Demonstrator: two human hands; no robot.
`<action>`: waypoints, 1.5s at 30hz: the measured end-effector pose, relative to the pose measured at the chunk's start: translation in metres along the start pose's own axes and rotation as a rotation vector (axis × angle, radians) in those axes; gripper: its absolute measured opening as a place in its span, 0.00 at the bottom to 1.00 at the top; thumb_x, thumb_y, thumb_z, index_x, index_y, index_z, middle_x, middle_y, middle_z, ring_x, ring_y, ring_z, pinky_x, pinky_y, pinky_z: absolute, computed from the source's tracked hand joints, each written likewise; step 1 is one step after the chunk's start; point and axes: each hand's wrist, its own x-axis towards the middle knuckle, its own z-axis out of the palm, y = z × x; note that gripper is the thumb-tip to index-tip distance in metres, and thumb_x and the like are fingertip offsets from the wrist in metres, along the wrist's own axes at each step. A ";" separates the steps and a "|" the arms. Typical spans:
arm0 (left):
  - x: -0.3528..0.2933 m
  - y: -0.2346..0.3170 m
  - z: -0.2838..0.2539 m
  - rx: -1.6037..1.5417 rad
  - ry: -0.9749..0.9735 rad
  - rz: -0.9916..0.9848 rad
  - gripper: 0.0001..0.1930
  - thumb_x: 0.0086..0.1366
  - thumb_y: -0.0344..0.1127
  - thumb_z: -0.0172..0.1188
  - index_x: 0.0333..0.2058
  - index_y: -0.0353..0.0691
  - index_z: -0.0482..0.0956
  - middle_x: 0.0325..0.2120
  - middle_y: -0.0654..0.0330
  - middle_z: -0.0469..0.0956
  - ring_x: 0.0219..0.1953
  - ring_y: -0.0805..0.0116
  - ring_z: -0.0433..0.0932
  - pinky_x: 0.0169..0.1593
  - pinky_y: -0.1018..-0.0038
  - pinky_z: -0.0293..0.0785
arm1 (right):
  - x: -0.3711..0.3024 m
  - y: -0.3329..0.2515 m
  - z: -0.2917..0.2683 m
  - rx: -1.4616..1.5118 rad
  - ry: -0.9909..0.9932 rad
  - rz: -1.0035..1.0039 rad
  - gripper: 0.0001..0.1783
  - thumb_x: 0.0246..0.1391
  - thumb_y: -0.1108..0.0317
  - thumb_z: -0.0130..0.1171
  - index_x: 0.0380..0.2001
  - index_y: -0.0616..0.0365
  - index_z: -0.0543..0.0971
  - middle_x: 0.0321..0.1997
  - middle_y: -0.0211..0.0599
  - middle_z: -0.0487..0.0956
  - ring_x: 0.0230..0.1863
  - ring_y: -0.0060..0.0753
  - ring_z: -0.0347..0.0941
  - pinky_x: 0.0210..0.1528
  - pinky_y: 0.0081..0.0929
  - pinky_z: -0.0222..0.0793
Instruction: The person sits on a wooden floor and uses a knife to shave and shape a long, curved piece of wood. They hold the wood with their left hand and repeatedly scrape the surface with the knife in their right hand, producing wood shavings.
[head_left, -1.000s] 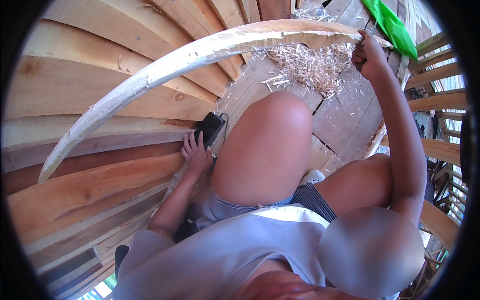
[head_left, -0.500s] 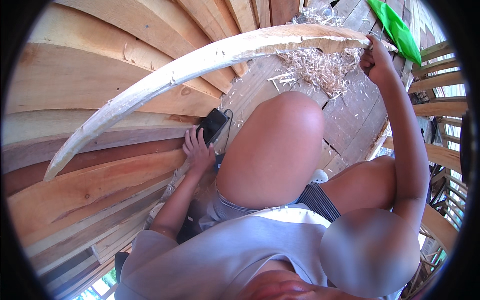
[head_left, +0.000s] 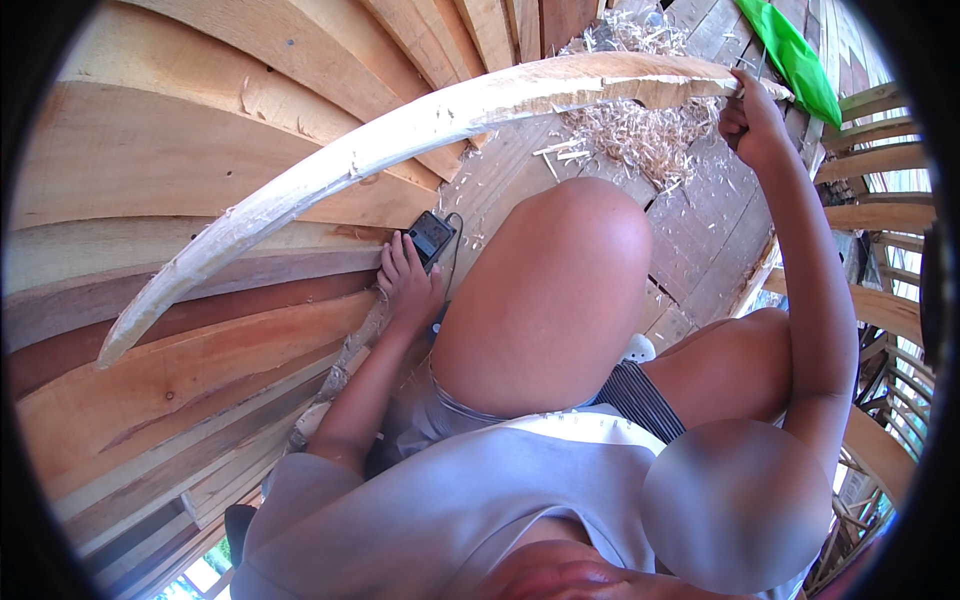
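A long, curved, pale wooden piece [head_left: 400, 125] arcs across the upper part of the view, its tapered end at the far left. My right hand [head_left: 752, 125] is closed around its far-right end. Beside my bent knee, my left hand [head_left: 410, 285] lies with fingers stretched out, its fingertips touching a black phone [head_left: 431, 236]. The phone's screen is lit, and a thin cable [head_left: 457, 235] runs from its top edge. Part of the phone's lower side is hidden by my fingers.
Curved wooden planks [head_left: 140, 160] line the left side. Wood shavings [head_left: 640, 140] are heaped on the plank floor [head_left: 700, 230]. A bright green sheet-like thing [head_left: 795, 62] lies at the top right, near wooden slats [head_left: 875, 160].
The phone's screen has gone from dark to lit. My left hand has shifted slightly right, with the fingers still at the phone. The wooden piece's left end has moved slightly right and down.
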 end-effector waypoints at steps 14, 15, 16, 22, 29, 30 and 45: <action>0.020 0.037 0.014 -0.020 0.045 -0.035 0.32 0.65 0.42 0.50 0.66 0.38 0.60 0.71 0.48 0.41 0.71 0.47 0.39 0.65 0.39 0.43 | -0.009 0.003 0.005 0.005 -0.025 -0.011 0.21 0.61 0.59 0.58 0.18 0.46 0.62 0.11 0.17 0.50 0.10 0.16 0.45 0.12 0.20 0.42; 0.026 0.047 0.000 -0.102 0.096 -0.028 0.29 0.65 0.40 0.50 0.64 0.40 0.63 0.70 0.48 0.44 0.71 0.47 0.41 0.66 0.41 0.43 | -0.009 0.002 0.002 0.021 -0.024 -0.017 0.21 0.61 0.59 0.58 0.18 0.46 0.62 0.11 0.17 0.51 0.10 0.16 0.45 0.12 0.20 0.42; 0.031 0.054 -0.016 -0.185 0.146 -0.019 0.26 0.65 0.37 0.49 0.62 0.41 0.67 0.69 0.48 0.47 0.70 0.48 0.43 0.66 0.42 0.44 | -0.009 0.001 -0.002 0.039 -0.021 -0.023 0.21 0.61 0.59 0.58 0.18 0.46 0.62 0.11 0.17 0.51 0.09 0.16 0.45 0.12 0.19 0.41; 0.095 0.094 -0.137 -1.024 0.258 0.229 0.17 0.65 0.27 0.47 0.50 0.33 0.77 0.51 0.53 0.77 0.55 0.63 0.72 0.62 0.69 0.62 | -0.008 -0.001 -0.004 -0.019 0.103 -0.040 0.15 0.63 0.57 0.55 0.23 0.47 0.68 0.13 0.20 0.56 0.11 0.18 0.48 0.13 0.20 0.43; 0.158 0.193 -0.277 -1.830 -0.455 0.154 0.26 0.72 0.45 0.42 0.60 0.29 0.58 0.53 0.39 0.70 0.55 0.49 0.73 0.60 0.56 0.71 | -0.028 -0.019 -0.012 0.044 0.028 0.027 0.18 0.61 0.56 0.54 0.20 0.48 0.65 0.14 0.20 0.56 0.11 0.19 0.47 0.14 0.24 0.44; 0.167 0.207 -0.288 -1.872 -0.724 0.153 0.27 0.72 0.45 0.41 0.60 0.28 0.57 0.54 0.37 0.69 0.55 0.47 0.73 0.59 0.54 0.72 | -0.026 -0.020 -0.016 0.045 0.012 0.024 0.19 0.61 0.55 0.54 0.19 0.48 0.64 0.14 0.20 0.55 0.11 0.19 0.46 0.14 0.24 0.43; 0.117 0.326 -0.264 -1.655 -1.532 0.011 0.24 0.74 0.43 0.37 0.60 0.33 0.61 0.42 0.49 0.71 0.31 0.66 0.74 0.23 0.78 0.75 | -0.034 -0.026 -0.107 -0.332 -0.197 0.031 0.25 0.66 0.44 0.42 0.27 0.55 0.67 0.17 0.25 0.59 0.15 0.22 0.53 0.18 0.28 0.54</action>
